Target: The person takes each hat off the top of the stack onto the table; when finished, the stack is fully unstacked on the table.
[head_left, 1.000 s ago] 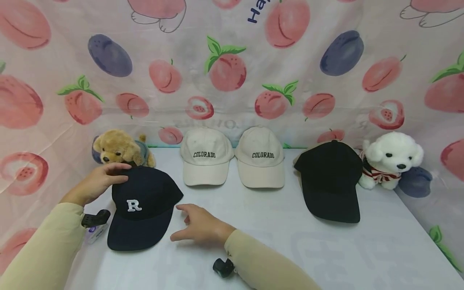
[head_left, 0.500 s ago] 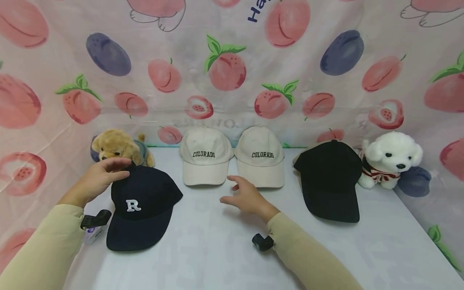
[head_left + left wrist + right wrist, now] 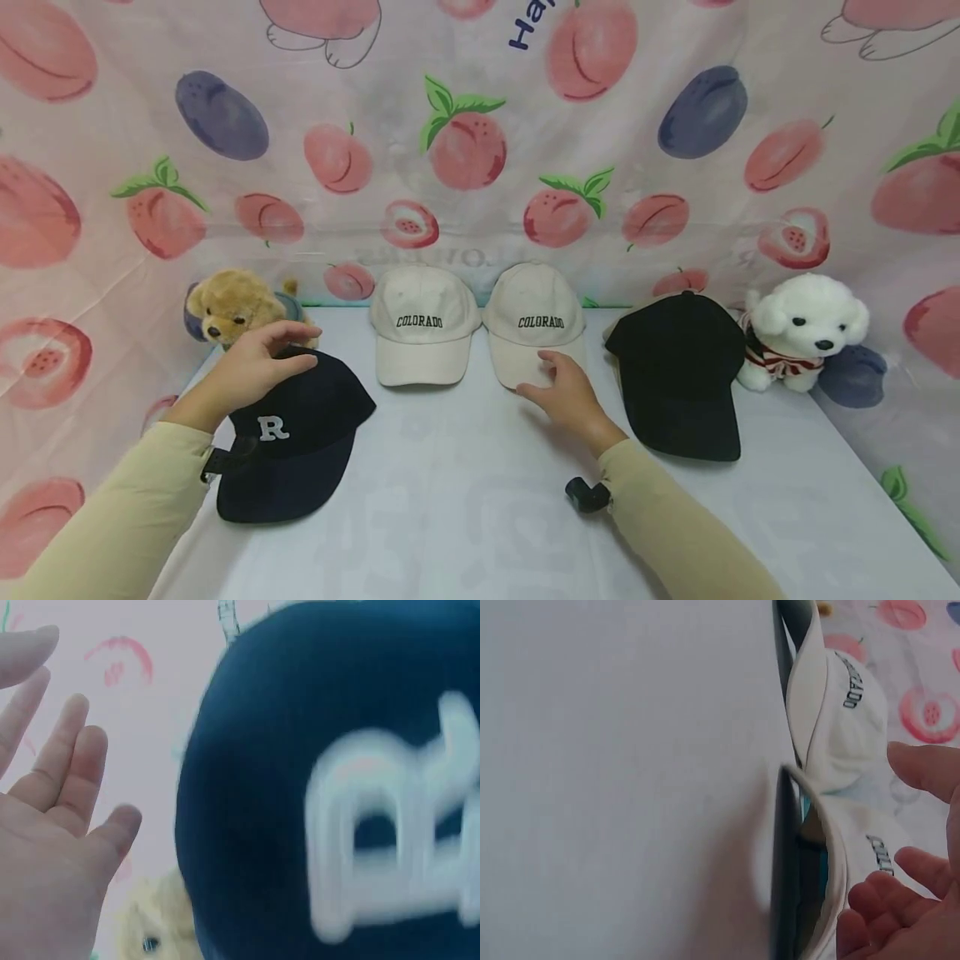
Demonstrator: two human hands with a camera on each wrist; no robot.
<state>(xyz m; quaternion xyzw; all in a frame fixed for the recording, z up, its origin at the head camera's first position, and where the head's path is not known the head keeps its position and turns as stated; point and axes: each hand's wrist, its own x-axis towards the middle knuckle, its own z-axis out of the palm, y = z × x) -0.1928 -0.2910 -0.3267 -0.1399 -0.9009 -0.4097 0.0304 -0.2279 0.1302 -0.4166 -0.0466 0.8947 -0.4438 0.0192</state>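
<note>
So the right beige cap [image 3: 529,335] is around the middle of the counter's [image 3: 450,508] far edge, just beyond my right fingers [image 3: 558,361]. Crown to brim, its long line runs from the far edge toward the near one, brim facing me. My right fingers are easily the nearer set: thumb and index apart, the rest loosely curled, nothing held. Honestly can't tell if a tip touches the brim.

Cap itself looks pale and soft, rounded crown, small dark COLORADO across the front, dark underside in the right wrist view. Its twin, the left beige cap [image 3: 423,342], is right alongside.

Near the counter's left edge, my left fingers [image 3: 294,331] are spread above the crown of a navy cap [image 3: 315,437] with a white R, gripping nothing. Black cap's [image 3: 678,383] toward the right edge, white plush dog [image 3: 810,317] by the far right corner, tan plush dog [image 3: 240,304] far left.
</note>
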